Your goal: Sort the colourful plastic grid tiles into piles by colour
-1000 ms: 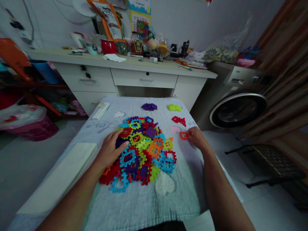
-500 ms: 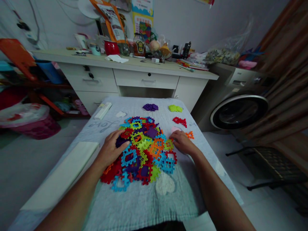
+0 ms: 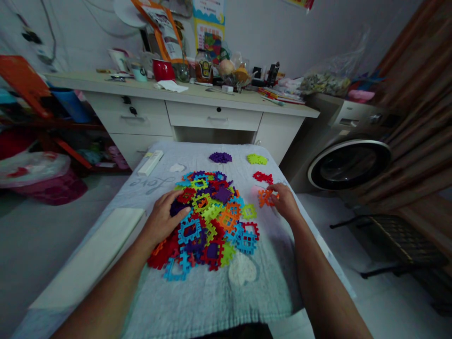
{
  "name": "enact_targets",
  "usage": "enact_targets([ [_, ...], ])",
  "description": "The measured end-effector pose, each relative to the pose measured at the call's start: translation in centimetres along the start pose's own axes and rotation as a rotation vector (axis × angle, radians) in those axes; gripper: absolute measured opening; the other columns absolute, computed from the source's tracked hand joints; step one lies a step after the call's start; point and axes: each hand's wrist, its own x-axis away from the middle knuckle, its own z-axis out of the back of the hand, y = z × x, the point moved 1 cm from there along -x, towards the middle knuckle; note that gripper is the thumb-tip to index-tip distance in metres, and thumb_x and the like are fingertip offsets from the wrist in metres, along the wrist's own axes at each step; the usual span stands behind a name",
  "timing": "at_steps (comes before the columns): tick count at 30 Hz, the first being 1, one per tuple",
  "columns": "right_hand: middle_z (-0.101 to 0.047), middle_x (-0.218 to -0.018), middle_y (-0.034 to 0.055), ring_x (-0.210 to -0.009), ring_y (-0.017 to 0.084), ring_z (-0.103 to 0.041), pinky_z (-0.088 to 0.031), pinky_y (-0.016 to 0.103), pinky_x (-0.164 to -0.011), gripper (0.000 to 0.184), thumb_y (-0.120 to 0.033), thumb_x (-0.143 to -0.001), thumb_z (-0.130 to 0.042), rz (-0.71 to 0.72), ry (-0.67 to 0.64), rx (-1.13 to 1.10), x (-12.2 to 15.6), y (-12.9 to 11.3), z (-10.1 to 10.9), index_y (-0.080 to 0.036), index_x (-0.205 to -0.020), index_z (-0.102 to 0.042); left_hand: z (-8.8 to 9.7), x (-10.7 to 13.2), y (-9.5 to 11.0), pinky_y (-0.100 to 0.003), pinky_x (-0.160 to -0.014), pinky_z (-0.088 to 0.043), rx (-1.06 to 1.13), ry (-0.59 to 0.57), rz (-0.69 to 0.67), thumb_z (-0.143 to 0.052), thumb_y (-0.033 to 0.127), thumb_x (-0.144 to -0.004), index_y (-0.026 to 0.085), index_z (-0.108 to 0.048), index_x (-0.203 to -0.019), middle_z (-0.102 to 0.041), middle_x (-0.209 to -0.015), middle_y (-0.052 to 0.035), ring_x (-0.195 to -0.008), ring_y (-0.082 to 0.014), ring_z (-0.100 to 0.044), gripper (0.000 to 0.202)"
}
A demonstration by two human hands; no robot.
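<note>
A heap of coloured interlocking plastic tiles (image 3: 208, 221) lies in the middle of a table covered by a pale grey towel (image 3: 212, 292). My left hand (image 3: 163, 220) rests flat on the heap's left side, fingers spread over a purple and a blue tile. My right hand (image 3: 285, 202) is at the heap's right, its fingers pinched on orange tiles (image 3: 264, 197) lying on the towel. Small sorted groups sit farther back: purple tiles (image 3: 220, 157), lime green tiles (image 3: 257, 159) and red tiles (image 3: 263, 177).
A white box (image 3: 150, 163) lies at the towel's back left and a white pad (image 3: 88, 261) along the left edge. Behind stands a cluttered white desk (image 3: 212, 101) with drawers. A washing machine (image 3: 348, 160) is at the right, a pink basket (image 3: 45, 181) at the left.
My right hand went from the orange tile into the heap's right edge, then back right with another orange tile to the orange group. My left hand stayed on the heap.
</note>
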Motion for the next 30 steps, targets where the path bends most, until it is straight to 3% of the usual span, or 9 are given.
enact_targets([
  [5, -0.068, -0.101, 0.0123, -0.094, 0.025, -0.06, -0.042, 0.041, -0.091, 0.027, -0.012, -0.076, -0.051, -0.096, 0.149, 0.035, 0.3, 2.5, 1.4, -0.016, -0.097, -0.069, 0.0, 0.0, -0.2, -0.047, -0.11, -0.036, 0.004, -0.007, -0.001, -0.053, 0.058, -0.086, 0.021, -0.052, -0.13, -0.052, -0.136, -0.0111, -0.128, -0.0282, -0.048, 0.057],
  [15, -0.069, -0.105, 0.0112, -0.092, 0.022, -0.061, -0.045, 0.038, -0.09, 0.033, -0.011, -0.076, -0.048, -0.166, 0.098, 0.061, 0.7, 4.8, 0.9, -0.016, -0.1, -0.07, 0.1, 0.0, 0.0, -0.048, -0.11, -0.037, -0.001, -0.003, 0.003, -0.052, 0.058, -0.085, 0.021, -0.053, -0.128, -0.054, -0.135, -0.0113, -0.128, -0.0292, -0.049, 0.057],
  [19, -0.067, -0.105, 0.0103, -0.096, 0.024, -0.06, -0.044, 0.039, -0.09, 0.039, -0.005, -0.07, -0.048, -0.273, 0.086, 0.149, 0.8, 5.2, 0.9, -0.019, -0.098, -0.071, 0.1, 0.0, 0.1, -0.048, -0.109, -0.038, 0.001, 0.002, -0.004, -0.053, 0.059, -0.084, 0.021, -0.053, -0.128, -0.054, -0.135, -0.0111, -0.127, -0.0294, -0.05, 0.058],
  [22, -0.065, -0.109, 0.011, -0.103, 0.027, -0.057, -0.041, 0.041, -0.092, 0.041, -0.004, -0.068, -0.049, -0.305, 0.142, 0.206, 0.7, 4.2, 0.9, -0.021, -0.098, -0.071, 0.1, 0.0, 0.1, -0.048, -0.109, -0.038, 0.001, 0.003, 0.002, -0.053, 0.058, -0.085, 0.021, -0.053, -0.128, -0.054, -0.135, -0.0109, -0.127, -0.0289, -0.05, 0.057],
  [24, -0.064, -0.11, 0.0113, -0.107, 0.028, -0.056, -0.04, 0.042, -0.095, 0.038, -0.006, -0.069, -0.05, -0.214, 0.132, 0.166, 0.5, 2.7, 0.7, -0.02, -0.099, -0.07, 0.1, 0.0, 0.1, -0.047, -0.11, -0.038, 0.004, 0.002, 0.005, -0.053, 0.058, -0.085, 0.021, -0.053, -0.128, -0.054, -0.135, -0.0109, -0.127, -0.0287, -0.049, 0.057],
  [30, -0.066, -0.106, 0.0085, -0.105, 0.024, -0.056, -0.037, 0.041, -0.099, 0.025, -0.018, -0.078, -0.058, 0.164, -0.212, -0.033, 0.6, -3.2, -1.2, -0.019, -0.1, -0.068, 0.2, 0.1, 0.2, -0.048, -0.11, -0.037, 0.028, 0.001, 0.01, -0.054, 0.057, -0.085, 0.022, -0.052, -0.128, -0.054, -0.134, -0.0107, -0.126, -0.0286, -0.05, 0.056],
])
